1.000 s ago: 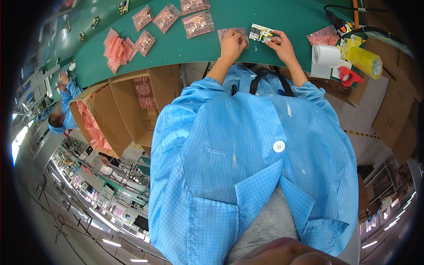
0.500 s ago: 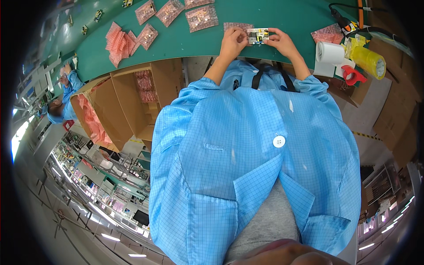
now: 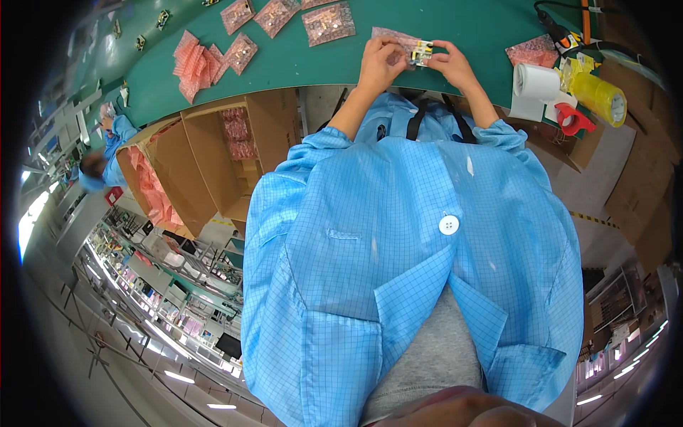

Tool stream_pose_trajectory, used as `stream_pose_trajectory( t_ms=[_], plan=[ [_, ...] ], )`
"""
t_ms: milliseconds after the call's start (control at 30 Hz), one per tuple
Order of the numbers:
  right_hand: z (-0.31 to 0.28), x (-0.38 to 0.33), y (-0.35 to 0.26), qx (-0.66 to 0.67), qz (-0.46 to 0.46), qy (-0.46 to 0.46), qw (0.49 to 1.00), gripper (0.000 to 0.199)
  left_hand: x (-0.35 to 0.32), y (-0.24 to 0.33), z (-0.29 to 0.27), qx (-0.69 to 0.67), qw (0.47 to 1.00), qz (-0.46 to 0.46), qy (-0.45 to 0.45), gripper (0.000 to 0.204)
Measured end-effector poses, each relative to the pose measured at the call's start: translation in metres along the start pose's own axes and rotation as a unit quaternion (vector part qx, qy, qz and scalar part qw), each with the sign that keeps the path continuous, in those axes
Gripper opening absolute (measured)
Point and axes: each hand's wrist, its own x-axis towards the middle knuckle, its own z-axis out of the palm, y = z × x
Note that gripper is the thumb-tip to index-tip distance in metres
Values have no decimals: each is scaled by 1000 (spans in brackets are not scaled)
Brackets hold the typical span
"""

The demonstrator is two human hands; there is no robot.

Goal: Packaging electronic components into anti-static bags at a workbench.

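Note:
Over the near edge of the green table, my left hand (image 3: 379,65) pinches a pink bubble wrap bag (image 3: 395,37). My right hand (image 3: 454,67) grips the right end of a small circuit board (image 3: 422,53) with white, yellow and dark parts. The board's left part is covered by the bag, at its opening; its right part stays outside. Both hands are closed, thumbs toward me. Part of the bag is hidden behind the left fingers.
Several bagged boards (image 3: 328,24) and a pile of pink bubble bags (image 3: 191,65) lie to the left. At right are a label roll (image 3: 535,82), yellow tape (image 3: 597,98), a red tape core (image 3: 573,119) and another bubble bag (image 3: 532,52). Cardboard boxes (image 3: 160,174) stand below the table; a co-worker (image 3: 114,146) sits far left.
The board has moved right and its left part is now covered by the bag, which my left hand has taken up from the table. My right hand still holds the board.

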Motion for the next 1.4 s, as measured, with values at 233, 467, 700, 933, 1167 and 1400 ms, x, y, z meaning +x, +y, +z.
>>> stream_pose_trajectory(
  t_ms=[233,467,700,933,1167,1400],
  plan=[
    [14,-4,-5,39,3,70,997,73,-1,3,-3,32,999,5,19,13],
    [18,-7,-13,-38,-45,-1,998,74,3,9,-11,66,996,-18,50,14],
    [20,-7,-32,-91,-60,-33,994,69,2,7,-22,88,993,-39,64,16],
    [34,4,-44,-36,-86,-66,993,60,5,11,-46,49,993,-79,69,13],
    [60,14,-78,-38,-49,-42,997,58,9,2,-77,59,992,-82,76,11],
    [96,12,-136,-160,-75,-53,983,58,21,-28,-120,12,989,-115,89,15]
  ],
)
